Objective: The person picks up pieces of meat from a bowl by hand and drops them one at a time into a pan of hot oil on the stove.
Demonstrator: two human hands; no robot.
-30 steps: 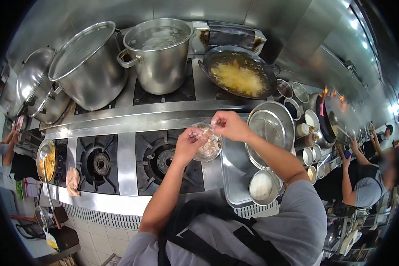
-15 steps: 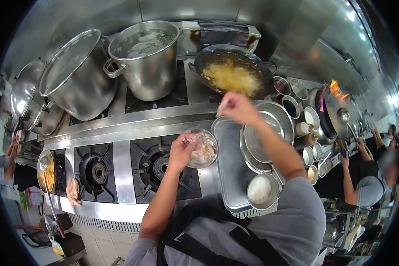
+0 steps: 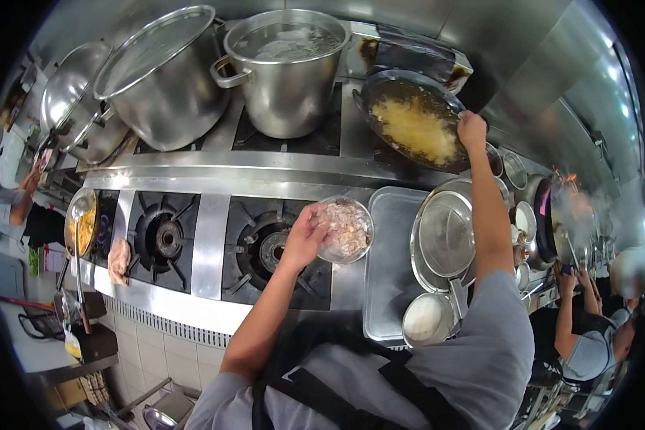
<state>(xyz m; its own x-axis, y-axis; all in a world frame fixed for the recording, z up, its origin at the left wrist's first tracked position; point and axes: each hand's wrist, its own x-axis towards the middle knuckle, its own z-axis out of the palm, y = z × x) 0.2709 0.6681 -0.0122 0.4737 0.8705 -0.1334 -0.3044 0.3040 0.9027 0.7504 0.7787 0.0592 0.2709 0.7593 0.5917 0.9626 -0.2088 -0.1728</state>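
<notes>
My left hand grips the rim of a round metal bowl above the edge of the front burner. Flour-coated pieces that look like raw meat fill the bowl. At the back right, my right hand is closed around the side handle of a black wok, the handle itself mostly covered by the fingers. Pale yellow food bubbles in the wok's dark oil.
Two tall stockpots stand at the back left. A grey tray lies right of the bowl, with strainers and a pan of white powder beside it. Flames and a co-worker are at right; a cloth lies on the left edge.
My right hand has moved from above the wok's near side to its right handle and closed on it. My left hand still holds the bowl. The whole view has shifted.
</notes>
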